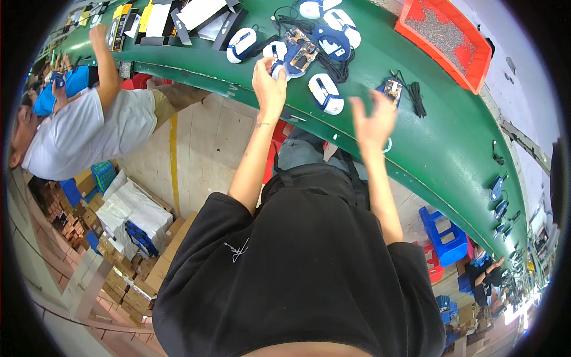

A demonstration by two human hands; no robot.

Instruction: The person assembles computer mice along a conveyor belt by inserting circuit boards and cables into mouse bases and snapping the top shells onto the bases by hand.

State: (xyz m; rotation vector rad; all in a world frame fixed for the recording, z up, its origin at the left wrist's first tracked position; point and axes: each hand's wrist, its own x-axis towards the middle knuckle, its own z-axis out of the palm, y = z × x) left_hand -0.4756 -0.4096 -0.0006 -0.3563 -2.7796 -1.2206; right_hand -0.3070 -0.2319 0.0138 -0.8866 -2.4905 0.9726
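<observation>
My left hand [270, 88] is closed on a white and blue computer mouse [277, 68] at the edge of the green bench. Beside it lie opened mouse bases with bare circuit boards [304, 57]. My right hand [377, 124], blurred, is over the bench edge with thumb and fingers apart and nothing visible in it. Just beyond its fingertips sits another opened mouse base [392, 88] with a black cable [416, 100]. Between my hands rests a white and blue mouse [325, 94].
A red-orange bin [410, 30] of small grains stands at the far right of the green bench [443, 140]. More mice [241, 45] and black boxes [223, 30] lie along the far side. A co-worker in a white shirt [95, 131] is at the left. A blue stool [445, 238] stands below the bench.
</observation>
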